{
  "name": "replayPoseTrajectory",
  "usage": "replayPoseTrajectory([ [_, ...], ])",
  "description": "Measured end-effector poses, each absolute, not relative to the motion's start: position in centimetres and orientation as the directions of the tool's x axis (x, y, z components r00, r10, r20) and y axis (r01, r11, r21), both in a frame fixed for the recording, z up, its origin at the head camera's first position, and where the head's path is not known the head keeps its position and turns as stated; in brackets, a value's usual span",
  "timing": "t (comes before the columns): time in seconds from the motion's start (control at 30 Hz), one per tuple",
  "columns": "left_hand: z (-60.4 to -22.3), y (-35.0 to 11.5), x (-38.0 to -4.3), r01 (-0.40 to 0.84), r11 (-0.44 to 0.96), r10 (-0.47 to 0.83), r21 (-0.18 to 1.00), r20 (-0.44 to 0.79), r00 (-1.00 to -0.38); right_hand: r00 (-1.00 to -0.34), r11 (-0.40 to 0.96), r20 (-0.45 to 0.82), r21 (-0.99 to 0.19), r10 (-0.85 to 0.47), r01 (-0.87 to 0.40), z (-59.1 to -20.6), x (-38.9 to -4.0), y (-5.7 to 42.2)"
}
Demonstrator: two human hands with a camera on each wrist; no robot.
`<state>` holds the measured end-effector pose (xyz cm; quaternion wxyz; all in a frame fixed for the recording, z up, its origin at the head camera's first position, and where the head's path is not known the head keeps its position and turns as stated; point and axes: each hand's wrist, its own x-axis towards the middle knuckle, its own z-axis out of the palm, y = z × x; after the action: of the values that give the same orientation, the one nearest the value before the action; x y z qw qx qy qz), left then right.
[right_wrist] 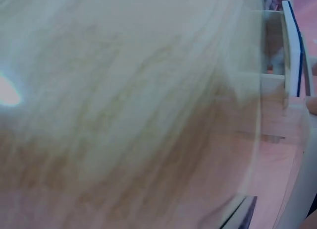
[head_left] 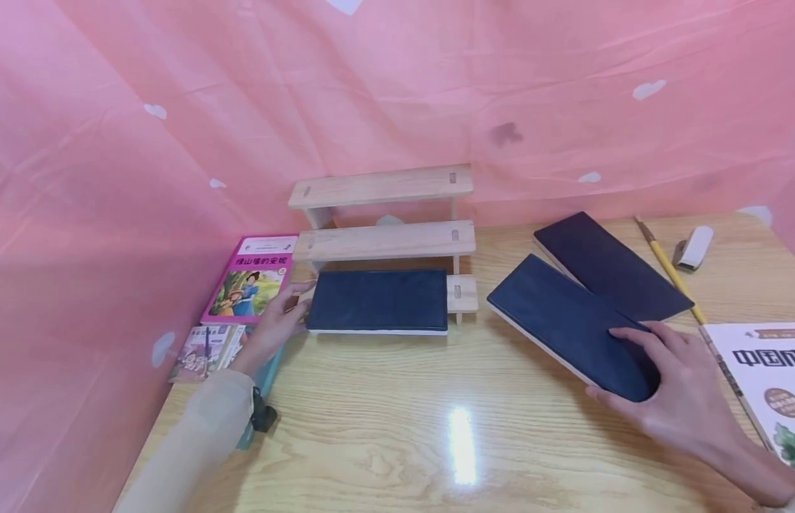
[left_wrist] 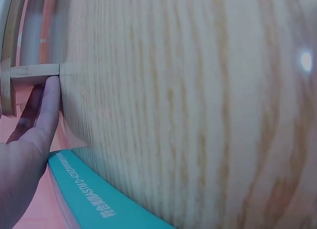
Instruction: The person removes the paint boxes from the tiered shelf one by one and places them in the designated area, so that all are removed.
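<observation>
A three-tier wooden stand (head_left: 397, 242) is at the back of the table, with a dark blue flat slab (head_left: 378, 299), pale-sided like a notebook, lying across its lowest step. My left hand (head_left: 277, 324) is at the left end of that step; in the left wrist view its straight fingers (left_wrist: 48, 102) touch the wooden leg (left_wrist: 34, 73). On the right, my right hand (head_left: 679, 385) grips the near end of a second dark blue slab (head_left: 564, 320), thumb at its lower edge and fingers on top. A third dark slab (head_left: 609, 263) lies partly beneath it.
A pink picture book (head_left: 251, 278), small booklets (head_left: 201, 353) and a teal item (head_left: 264, 377) lie at left. On the right are a yellow-handled brush (head_left: 660, 256), a white stapler-like object (head_left: 695, 248) and a white book (head_left: 766, 385). Pink cloth (head_left: 397, 92) hangs behind the table.
</observation>
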<state>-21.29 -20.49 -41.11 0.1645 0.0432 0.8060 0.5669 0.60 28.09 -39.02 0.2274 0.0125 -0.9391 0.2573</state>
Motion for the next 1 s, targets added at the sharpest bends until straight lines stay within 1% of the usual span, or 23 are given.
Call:
replayPoseTrajectory([
  [0.2, -41.2, -20.6, -21.3, -0.132, 0.387, 0.233, 0.912, -0.235, -0.944, -0.918, 0.875, 0.382, -0.474, 0.108, -0.095, -40.2, 0.4, 28.0],
  [0.4, -41.2, -20.5, -21.3, -0.138, 0.386, 0.232, 0.912, -0.241, -0.942, -0.934, 0.878, 0.339, -0.473, 0.112, -0.067, -40.6, -0.3, 27.8],
  [0.7, -41.1, -20.5, -21.2, -0.145, 0.390, 0.224, 0.910, -0.246, -0.943, -0.932, 0.882, 0.344, -0.466, 0.109, -0.069, -41.3, -1.0, 27.7],
  [1.0, -41.1, -20.4, -21.4, -0.152, 0.398, 0.220, 0.905, -0.255, -0.942, -0.942, 0.883, 0.319, -0.465, 0.105, -0.060, -41.8, -0.9, 27.5],
])
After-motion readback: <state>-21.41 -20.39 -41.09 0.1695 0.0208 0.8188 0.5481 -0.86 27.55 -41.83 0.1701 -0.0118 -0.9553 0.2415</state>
